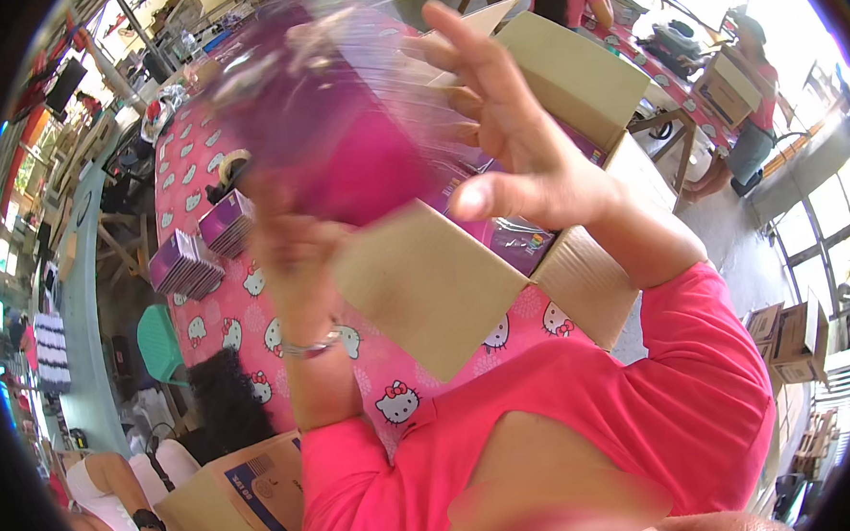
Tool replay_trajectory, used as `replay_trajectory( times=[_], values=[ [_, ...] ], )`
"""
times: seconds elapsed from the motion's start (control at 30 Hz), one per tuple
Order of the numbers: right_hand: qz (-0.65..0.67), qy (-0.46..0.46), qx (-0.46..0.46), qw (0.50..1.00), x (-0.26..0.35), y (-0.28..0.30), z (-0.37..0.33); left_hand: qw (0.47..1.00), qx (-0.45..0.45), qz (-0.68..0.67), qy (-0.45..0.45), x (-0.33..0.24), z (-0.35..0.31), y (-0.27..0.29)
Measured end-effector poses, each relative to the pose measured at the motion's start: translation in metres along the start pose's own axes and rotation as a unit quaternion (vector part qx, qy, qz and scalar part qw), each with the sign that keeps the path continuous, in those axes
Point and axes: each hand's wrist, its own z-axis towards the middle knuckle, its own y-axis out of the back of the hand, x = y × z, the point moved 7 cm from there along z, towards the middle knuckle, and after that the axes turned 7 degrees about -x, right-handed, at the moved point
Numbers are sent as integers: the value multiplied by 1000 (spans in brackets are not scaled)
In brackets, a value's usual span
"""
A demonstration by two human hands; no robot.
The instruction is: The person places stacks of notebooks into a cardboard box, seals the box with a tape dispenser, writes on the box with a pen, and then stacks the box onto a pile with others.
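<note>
1. Package [372,167], purple and magenta in clear film [390,61], is in the air above the pink table [473,364], near the open carton [573,65]; blur hides its exact edges;
2. Left hand [294,239] is at its lower left side; the blur does not let one tell whether the fingers close on it;
3. Right hand [525,154] has spread fingers and grips nothing visible; contact with the film is unclear;
4. It is probably best to support the package from both sides, since film may slip; also to keep it clear of the near cardboard flap [436,299].
</note>
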Motion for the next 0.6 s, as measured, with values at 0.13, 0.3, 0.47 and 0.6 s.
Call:
replay_trajectory(
  times=[0.13,0.3,0.47,0.6],
  values=[
    [15,-61,-14,998,-13,32,-14,998,-16,-34,57,10,14,12],
    [-155,-213,100,960,-84,40,-22,847,-396,80,345,180,-37,246],
    [-199,-329,271,882,-209,-53,-54,505,-627,317,501,239,-96,363],
    [-263,-251,276,890,-212,-44,-51,531,-579,204,584,306,-104,373]
  ],
)
